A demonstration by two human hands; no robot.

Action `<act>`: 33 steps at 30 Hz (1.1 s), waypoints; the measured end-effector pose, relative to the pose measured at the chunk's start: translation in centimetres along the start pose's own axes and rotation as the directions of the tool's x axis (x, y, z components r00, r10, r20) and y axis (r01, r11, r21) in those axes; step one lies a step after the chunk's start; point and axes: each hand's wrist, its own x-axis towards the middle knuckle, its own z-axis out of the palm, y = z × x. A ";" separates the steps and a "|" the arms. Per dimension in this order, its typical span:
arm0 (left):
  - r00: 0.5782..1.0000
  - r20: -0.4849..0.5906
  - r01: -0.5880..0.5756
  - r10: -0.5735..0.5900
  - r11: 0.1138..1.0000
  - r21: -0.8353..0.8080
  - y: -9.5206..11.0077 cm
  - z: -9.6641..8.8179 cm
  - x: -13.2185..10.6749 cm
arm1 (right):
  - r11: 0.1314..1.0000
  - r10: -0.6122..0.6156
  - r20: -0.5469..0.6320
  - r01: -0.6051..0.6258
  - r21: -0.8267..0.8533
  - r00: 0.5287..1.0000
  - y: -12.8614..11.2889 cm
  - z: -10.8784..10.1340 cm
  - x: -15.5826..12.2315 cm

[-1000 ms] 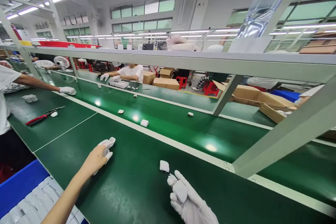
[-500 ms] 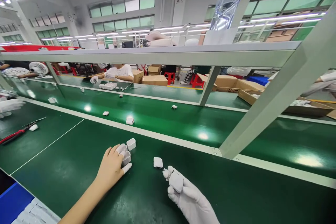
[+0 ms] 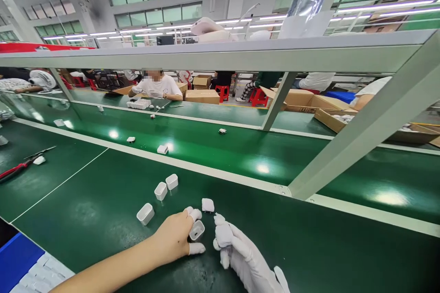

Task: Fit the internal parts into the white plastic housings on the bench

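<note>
Left grip (image 3: 175, 238) pinches a case (image 3: 196, 232) (mouth toward camera, long axis unclear).

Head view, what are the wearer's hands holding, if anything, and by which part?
Right hand: a white squarish piece, by its edges between the fingers. Left hand: fingers straddle an open white case; actual grip can't be told.
</note>
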 end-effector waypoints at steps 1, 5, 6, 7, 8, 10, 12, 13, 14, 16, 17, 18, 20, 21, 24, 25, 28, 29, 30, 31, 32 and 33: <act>1.000 0.027 0.000 0.001 0.998 -0.068 0.2 -0.5 0.0 | 1.000 -0.005 0.007 0.005 0.016 1.000 0.1 0.0 0.1; 0.984 0.153 -0.047 0.094 0.957 -0.286 -0.3 -1.9 -0.1 | 0.999 0.032 -0.043 -0.032 -0.009 0.999 0.4 -0.3 0.2; 0.979 0.165 -0.061 0.118 0.947 -0.315 -0.5 -1.9 0.0 | 0.999 0.038 -0.050 -0.040 -0.034 0.998 0.5 -0.4 0.2; 0.976 0.167 -0.076 0.138 0.939 -0.334 -0.7 -1.8 0.0 | 0.997 0.036 -0.051 -0.039 -0.060 0.998 0.5 -0.5 0.3; 0.976 0.156 -0.091 0.152 0.935 -0.344 -0.8 -1.5 0.2 | 0.996 0.028 -0.049 -0.032 -0.082 0.998 0.6 -0.5 0.3; 0.979 0.112 -0.124 0.168 0.938 -0.324 -1.0 -0.6 0.5 | 0.992 0.022 -0.042 -0.027 -0.126 0.999 0.6 -0.6 0.4; 0.989 0.055 -0.119 0.135 0.967 -0.225 -1.0 0.6 0.9 | 0.986 0.025 -0.053 -0.033 -0.164 0.998 0.6 -0.8 0.5; 0.995 0.025 -0.092 0.097 0.984 -0.153 -1.0 1.2 1.1 | 0.984 0.022 -0.064 -0.033 -0.173 0.998 0.6 -0.9 0.5; 0.999 0.001 -0.053 0.054 0.995 -0.080 -1.0 1.8 1.2 | 0.985 0.016 -0.071 -0.028 -0.170 0.997 0.7 -1.0 0.5; 1.000 -0.012 0.029 -0.029 0.999 0.019 -1.0 2.6 1.4 | 0.991 0.013 -0.055 -0.020 -0.133 0.998 1.0 -1.2 0.6; 0.998 0.004 0.060 -0.060 0.998 0.032 -1.0 2.9 1.4 | 0.994 0.023 -0.039 -0.027 -0.103 0.999 1.2 -1.3 0.6; 0.997 0.024 0.076 -0.076 0.997 0.022 -1.0 3.0 1.4 | 0.996 0.041 -0.022 -0.043 -0.076 0.999 1.3 -1.4 0.7; 0.996 0.063 0.068 -0.065 0.997 -0.045 -1.1 3.1 1.2 | 0.997 0.069 -0.015 -0.070 -0.040 0.997 1.4 -1.3 0.9; 0.996 0.074 0.052 -0.045 0.994 -0.092 -1.1 3.1 1.1 | 0.997 0.071 -0.027 -0.072 -0.030 0.997 1.3 -1.1 1.0; 0.994 0.099 -0.019 0.045 0.969 -0.246 -1.0 2.9 0.6 | 0.999 0.045 -0.073 -0.046 -0.021 0.996 0.7 -0.6 1.2; 0.991 0.110 -0.038 0.074 0.954 -0.297 -0.9 2.9 0.5 | 0.999 0.031 -0.088 -0.033 -0.016 0.996 0.5 -0.4 1.3; 0.985 0.103 -0.086 0.137 0.916 -0.393 -1.0 2.9 0.2 | 1.000 0.012 -0.141 -0.011 0.005 0.990 0.2 -0.3 1.5; 0.985 0.094 -0.098 0.148 0.911 -0.400 -1.1 3.0 0.2 | 1.000 0.016 -0.160 -0.013 0.018 0.987 0.2 -0.4 1.6; 0.984 0.088 -0.105 0.152 0.911 -0.398 -1.1 3.2 0.2 | 0.999 0.025 -0.177 -0.019 0.034 0.984 0.4 -0.6 1.7; 0.986 0.083 -0.104 0.148 0.914 -0.392 -1.2 3.4 0.2 | 0.998 0.036 -0.194 -0.027 0.050 0.980 0.6 -0.8 1.8; 0.988 0.075 -0.094 0.132 0.920 -0.380 -1.3 3.7 0.2 | 0.997 0.046 -0.206 -0.034 0.064 0.978 0.8 -1.0 1.8; 0.992 0.064 -0.078 0.108 0.930 -0.358 -1.3 4.0 0.2 | 0.996 0.056 -0.212 -0.040 0.076 0.976 1.0 -1.2 1.9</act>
